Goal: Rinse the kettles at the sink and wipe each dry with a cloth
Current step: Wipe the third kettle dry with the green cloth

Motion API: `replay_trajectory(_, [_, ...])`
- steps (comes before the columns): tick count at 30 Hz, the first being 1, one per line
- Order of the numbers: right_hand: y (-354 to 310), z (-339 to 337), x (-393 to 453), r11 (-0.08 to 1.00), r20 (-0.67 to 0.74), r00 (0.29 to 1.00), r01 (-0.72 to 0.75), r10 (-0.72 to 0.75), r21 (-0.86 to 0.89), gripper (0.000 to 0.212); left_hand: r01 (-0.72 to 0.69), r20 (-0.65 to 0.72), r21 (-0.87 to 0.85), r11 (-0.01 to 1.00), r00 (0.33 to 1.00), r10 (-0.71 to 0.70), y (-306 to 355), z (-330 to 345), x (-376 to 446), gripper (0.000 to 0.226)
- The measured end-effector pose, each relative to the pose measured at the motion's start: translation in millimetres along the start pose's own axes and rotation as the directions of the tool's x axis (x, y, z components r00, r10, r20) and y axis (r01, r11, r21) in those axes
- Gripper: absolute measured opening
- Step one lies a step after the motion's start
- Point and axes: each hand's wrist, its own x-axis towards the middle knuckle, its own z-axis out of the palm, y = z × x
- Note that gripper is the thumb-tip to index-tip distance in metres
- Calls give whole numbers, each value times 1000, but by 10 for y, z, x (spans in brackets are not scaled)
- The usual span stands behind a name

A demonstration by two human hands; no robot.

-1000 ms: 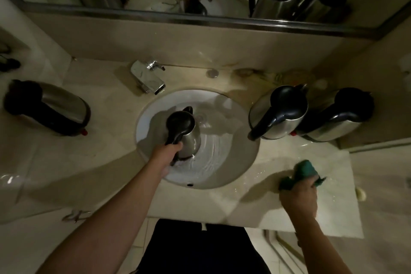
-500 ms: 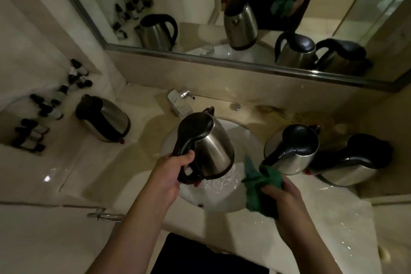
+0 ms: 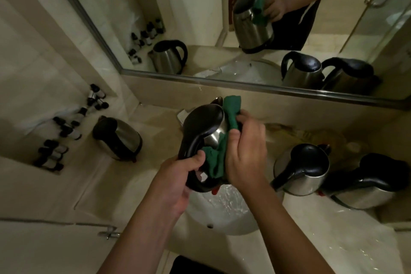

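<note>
The green cloth point(image 3: 231, 115) now presses against the kettle point(image 3: 206, 127) over the sink point(image 3: 222, 218), right hand point(image 3: 244, 151) clutching it; left hand point(image 3: 178, 180) grips the handle.

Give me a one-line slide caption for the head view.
Left hand grips kettle over sink; right hand wipes it with green cloth.

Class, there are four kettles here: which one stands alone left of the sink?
The left kettle on the counter, beside the small bottles; the others are held or right.
</note>
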Motion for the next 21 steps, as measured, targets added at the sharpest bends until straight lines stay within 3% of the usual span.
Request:
replay_trajectory(3, [89, -41, 100, 924, 86, 936, -352, 342, 152, 42, -50, -42, 81, 995, 998, 54, -19, 69, 43, 11])
replay_trajectory(5, [14, 8, 85, 888, 110, 908, -418, 404, 190, 50, -38, -55, 103, 994, 998, 44, -27, 125, 41, 7])
replay_trajectory(6, [-76, 44, 55, 916, 98, 932, -362, 350, 172, 52, -25, -51, 100, 995, 998, 30, -21, 149, 40, 9])
replay_trajectory(8, [-221, 104, -12, 994, 76, 993, -92, 88, 60, 52, 5, -45, 58, 998, 999, -2, -4, 170, 46, 24])
replay_trajectory(10, [-139, 110, -49, 980, 130, 975, 188, -179, -61, 54, 33, -48, 42, 999, 998, -31, 24, 186, 47, 36])
replay_trajectory(12, [75, 67, -45, 954, 137, 946, 300, -295, -17, 55, 27, -51, 76, 997, 998, -24, 22, 190, 39, 29])
replay_trajectory(15, [313, 94, -92, 960, 61, 964, 249, -258, 125, 57, -5, -83, 117, 993, 996, 15, 29, 196, -7, 12])
replay_trajectory(19, [122, 168, -10, 917, 79, 989, -147, 127, 370, 52, -11, -72, 118, 993, 997, 20, 40, 188, -22, 10])
replay_trajectory(20, [56, 183, -26, 931, 63, 990, -140, 126, 337, 54, -6, -71, 113, 994, 997, 14, 55, 180, -28, 10])
replay_trajectory(21, [19, 197, -71, 973, 36, 999, -43, 36, 225, 57, -2, -70, 102, 995, 998, 9, 73, 165, -33, 11])
